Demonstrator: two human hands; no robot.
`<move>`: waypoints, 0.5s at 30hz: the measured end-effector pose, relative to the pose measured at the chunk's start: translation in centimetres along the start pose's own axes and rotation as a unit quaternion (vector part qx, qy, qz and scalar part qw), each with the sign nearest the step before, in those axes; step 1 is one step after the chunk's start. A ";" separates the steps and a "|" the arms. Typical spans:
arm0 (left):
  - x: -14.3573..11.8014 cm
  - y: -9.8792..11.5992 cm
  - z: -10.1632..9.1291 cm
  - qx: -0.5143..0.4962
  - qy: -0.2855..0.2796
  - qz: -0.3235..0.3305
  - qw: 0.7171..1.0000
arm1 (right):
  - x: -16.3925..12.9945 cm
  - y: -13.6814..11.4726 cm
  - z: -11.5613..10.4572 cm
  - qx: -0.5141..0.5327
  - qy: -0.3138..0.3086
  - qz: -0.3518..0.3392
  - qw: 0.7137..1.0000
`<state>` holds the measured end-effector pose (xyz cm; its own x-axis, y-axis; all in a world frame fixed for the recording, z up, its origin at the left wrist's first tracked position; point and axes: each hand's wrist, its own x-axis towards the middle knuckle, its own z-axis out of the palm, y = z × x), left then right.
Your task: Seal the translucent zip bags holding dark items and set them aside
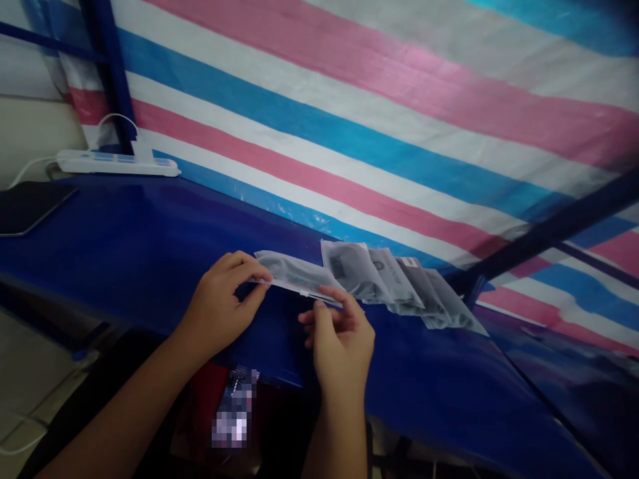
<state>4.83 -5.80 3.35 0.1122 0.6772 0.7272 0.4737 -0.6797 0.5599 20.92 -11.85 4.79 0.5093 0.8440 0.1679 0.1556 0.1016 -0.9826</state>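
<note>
A frosted translucent zip bag [294, 267] with a white slider on its near edge is held just above the blue table. My left hand [224, 296] pinches the bag's near left corner between thumb and fingers. At the right end of that edge, my right hand [344, 336] has its thumb and index finger closed on the bag, the other fingers curled beneath. Something inside the bag shows only faintly. Right of it, several similar bags [352, 269] lie overlapping in a row, with dark contents; one has printed lettering and another a barcode label.
The blue table [150, 266] runs along a striped plastic sheet [319, 133]. A white power strip [117, 163] with cables lies at the back left, near a dark flat pad [32, 207]. Blue metal posts [107, 73] frame the sheet. A blurred-out phone-like object [234, 409] is below the table edge.
</note>
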 end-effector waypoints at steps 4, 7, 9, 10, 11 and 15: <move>0.0 0.1 -0.1 -0.003 -0.008 -0.002 1.000 | 0.0 -0.2 -0.1 -0.008 0.003 0.004 1.000; -0.1 0.1 -0.1 -0.001 -0.010 -0.005 1.000 | 0.1 -0.3 -0.3 0.015 -0.006 0.000 1.000; -0.1 0.1 -0.1 -0.001 -0.011 -0.006 1.000 | 0.1 -0.3 -0.4 0.006 0.002 0.003 1.000; -0.1 0.1 -0.1 -0.002 -0.012 -0.006 1.000 | 0.2 -0.3 -0.4 -0.005 0.008 0.006 1.000; -0.1 0.1 -0.1 -0.003 -0.012 -0.005 1.000 | 0.2 -0.2 -0.4 -0.018 0.014 0.010 1.000; 0.0 0.1 -0.1 -0.006 -0.016 -0.001 1.000 | 0.3 0.2 -0.3 -0.047 0.021 0.021 0.998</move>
<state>4.79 -5.89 3.38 0.1393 0.6878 0.7124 0.4641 -0.6809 0.5666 21.40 -11.72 4.66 0.5520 0.8234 0.1315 0.2116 0.0142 -0.9772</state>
